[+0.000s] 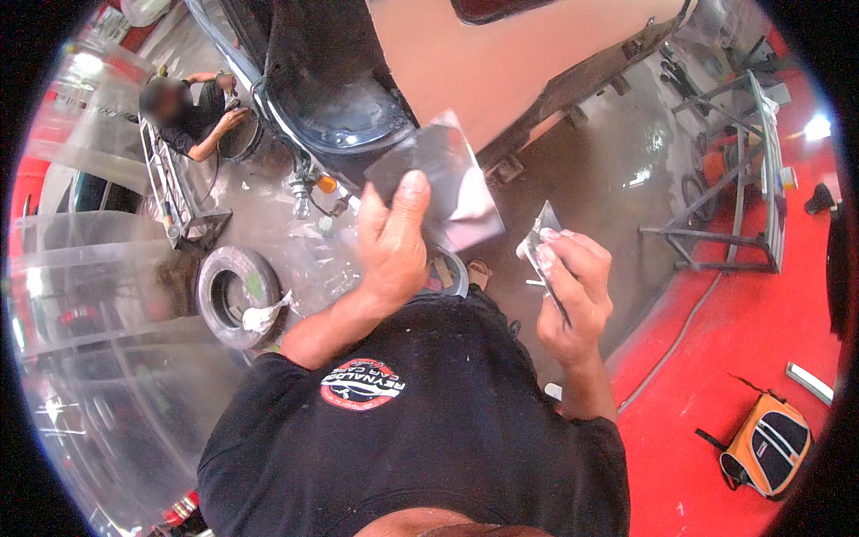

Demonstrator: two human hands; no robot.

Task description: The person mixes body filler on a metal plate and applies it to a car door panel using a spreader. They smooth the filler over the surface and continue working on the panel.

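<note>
At frame centre, pale paste (472, 199) is apparently being worked: the plate (445, 166) is gripped by the left hand (395, 237), the spreader (546, 220) pinched by the right hand (577, 291), apart. Steady tilt is called for next.

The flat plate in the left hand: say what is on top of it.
A pale smear and the left thumb lie on the flat plate. Its underside and any fingers beneath are hidden.
</note>
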